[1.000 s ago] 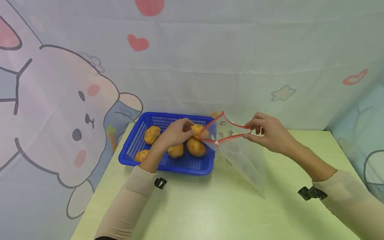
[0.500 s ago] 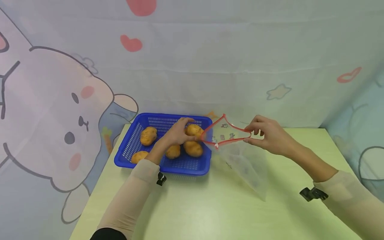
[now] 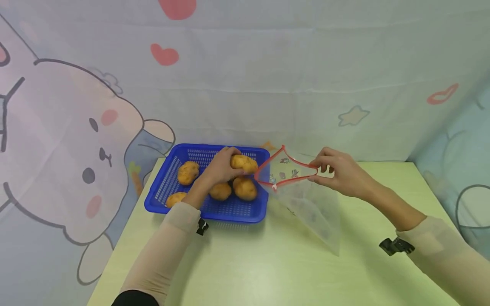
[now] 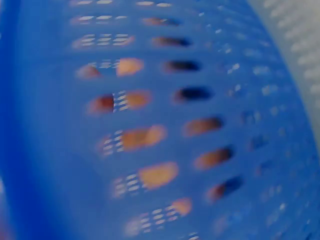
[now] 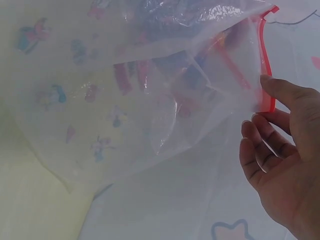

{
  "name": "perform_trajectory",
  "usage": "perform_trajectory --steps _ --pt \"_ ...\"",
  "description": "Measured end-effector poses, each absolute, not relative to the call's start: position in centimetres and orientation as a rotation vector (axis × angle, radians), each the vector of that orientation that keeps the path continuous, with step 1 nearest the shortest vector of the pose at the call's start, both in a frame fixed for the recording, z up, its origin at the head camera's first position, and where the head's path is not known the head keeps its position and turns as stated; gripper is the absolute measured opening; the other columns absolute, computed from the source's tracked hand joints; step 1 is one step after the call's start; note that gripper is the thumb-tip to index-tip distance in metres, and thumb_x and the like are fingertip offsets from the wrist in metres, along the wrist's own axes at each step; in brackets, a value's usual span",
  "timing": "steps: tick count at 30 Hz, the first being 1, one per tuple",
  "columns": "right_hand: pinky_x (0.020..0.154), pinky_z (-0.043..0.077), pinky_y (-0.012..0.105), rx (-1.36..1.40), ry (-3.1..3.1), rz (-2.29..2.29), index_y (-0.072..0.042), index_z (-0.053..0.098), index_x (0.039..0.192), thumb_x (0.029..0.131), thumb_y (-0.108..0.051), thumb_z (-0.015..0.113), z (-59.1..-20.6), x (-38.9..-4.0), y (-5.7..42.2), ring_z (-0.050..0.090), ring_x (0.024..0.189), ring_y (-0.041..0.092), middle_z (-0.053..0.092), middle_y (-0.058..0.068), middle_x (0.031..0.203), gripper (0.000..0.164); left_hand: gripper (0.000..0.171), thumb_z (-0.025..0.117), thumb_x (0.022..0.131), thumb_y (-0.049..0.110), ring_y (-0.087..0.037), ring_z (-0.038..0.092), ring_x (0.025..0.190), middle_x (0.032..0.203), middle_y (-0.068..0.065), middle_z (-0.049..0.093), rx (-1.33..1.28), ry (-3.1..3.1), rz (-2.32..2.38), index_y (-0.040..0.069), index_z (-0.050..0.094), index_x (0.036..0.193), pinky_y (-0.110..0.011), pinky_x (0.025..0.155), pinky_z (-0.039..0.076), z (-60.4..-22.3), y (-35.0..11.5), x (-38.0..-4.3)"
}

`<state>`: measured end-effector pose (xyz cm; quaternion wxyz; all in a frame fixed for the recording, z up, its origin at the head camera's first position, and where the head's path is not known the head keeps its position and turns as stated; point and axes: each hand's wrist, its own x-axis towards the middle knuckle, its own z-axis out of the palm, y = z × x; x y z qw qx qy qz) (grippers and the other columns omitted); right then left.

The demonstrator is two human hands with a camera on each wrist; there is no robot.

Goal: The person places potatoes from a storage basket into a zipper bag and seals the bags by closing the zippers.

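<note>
My left hand [image 3: 222, 166] grips a potato [image 3: 244, 164] at the back right of the blue basket [image 3: 245, 219], with fingers behind it and thumb in front. Several more potatoes lie in the basket, among them one [image 3: 245, 188] just below the held one. With thumb and forefinger my right hand [image 3: 342, 173] pinches the red-edged mouth of a clear zip bag [image 3: 311, 212]. The bag's mouth gapes toward the basket, and its body hangs down to the table. The left wrist view shows only the basket's slotted wall [image 4: 165, 120], blurred, with potato colour behind the slots.
A pale green table [image 3: 260, 263] carries the basket and bag. Behind it hangs a cloth backdrop [image 3: 268, 76] printed with a rabbit and hearts, close to the basket's back edge. The bag's mouth meets the basket's right rim.
My left hand has come down onto the back-right potato, gripped it and shifted it slightly left and up. The right hand keeps pinching the bag, nearly still. The head view has turned slightly.
</note>
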<state>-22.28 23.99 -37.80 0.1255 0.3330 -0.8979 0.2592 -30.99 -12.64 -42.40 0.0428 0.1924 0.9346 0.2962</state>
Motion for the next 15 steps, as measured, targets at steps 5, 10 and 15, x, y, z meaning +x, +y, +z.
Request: perform_trajectory --steps 5,10,15 --pt "0.064 0.049 0.026 0.965 -2.614 0.757 -0.019 0.073 0.103 0.082 -0.024 0.083 -37.8 -22.4 24.0 0.052 0.078 0.003 0.057 -0.011 0.094 0.024 0.069 0.078 0.085 0.044 -0.023 0.054 0.113 0.134 -0.006 0.052 0.639 2.83 1.141 0.01 0.051 0.139 -0.041 0.093 0.049 -39.7 -12.9 -29.9" --pt "0.064 0.05 0.028 0.986 -2.599 0.748 -0.016 0.073 0.103 0.083 -0.023 0.082 -37.7 -22.6 24.0 0.053 0.078 0.005 0.058 -0.009 0.094 0.023 0.069 0.078 0.082 0.049 -0.02 0.055 0.113 0.132 0.0 0.054 0.765 2.736 1.282 0.014 0.053 0.136 -0.038 0.092 0.051 -37.7 -10.8 -28.2" --pt "0.062 0.052 0.027 0.993 -2.583 0.757 -0.015 0.073 0.103 0.083 -0.022 0.082 -37.9 -22.9 23.9 0.056 0.076 0.009 0.058 -0.01 0.093 0.022 0.072 0.079 0.082 0.046 -0.018 0.056 0.112 0.131 -0.002 0.055 0.92 2.665 1.221 0.011 0.052 0.139 -0.032 0.089 0.052 -37.9 -7.7 -26.7"
